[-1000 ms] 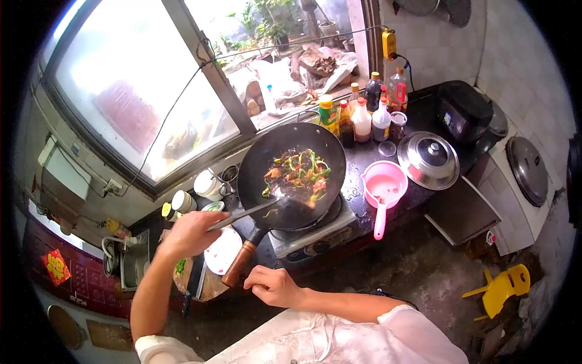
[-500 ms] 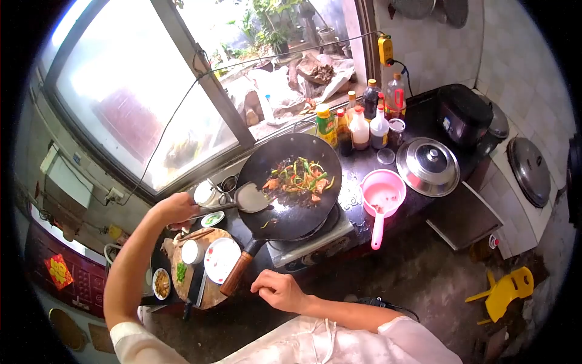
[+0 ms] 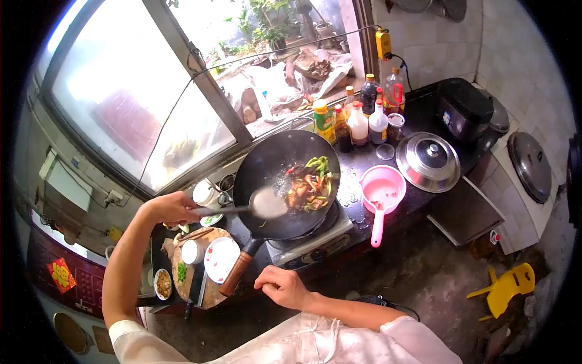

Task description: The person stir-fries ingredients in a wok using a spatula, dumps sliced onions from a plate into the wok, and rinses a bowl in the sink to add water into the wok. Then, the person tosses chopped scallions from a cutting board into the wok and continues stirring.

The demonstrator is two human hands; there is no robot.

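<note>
In my left hand (image 3: 171, 208) is the handle of a metal spatula (image 3: 268, 203), whose blade is over the left part of a black wok (image 3: 254, 170). Sliced vegetables and other cooked pieces (image 3: 309, 185) lie in the right half of the wok. The wok rests on a gas stove (image 3: 315, 246). Its wooden handle (image 3: 236, 273) points down toward me. Just right of that handle, not touching it, is my right hand (image 3: 284, 287), with curled fingers and nothing visible in them.
A round board (image 3: 213, 296) at the left carries a white plate (image 3: 222, 259), a cup and a knife. Right of the wok are a pink ladle (image 3: 384, 188), a steel lid (image 3: 428, 162) and several bottles (image 3: 357, 125). A yellow chair (image 3: 509, 288) stands at lower right.
The food has bunched toward the right side of the wok. My left hand has shifted slightly left, and the spatula blade now sits a little farther right. My right hand has barely moved.
</note>
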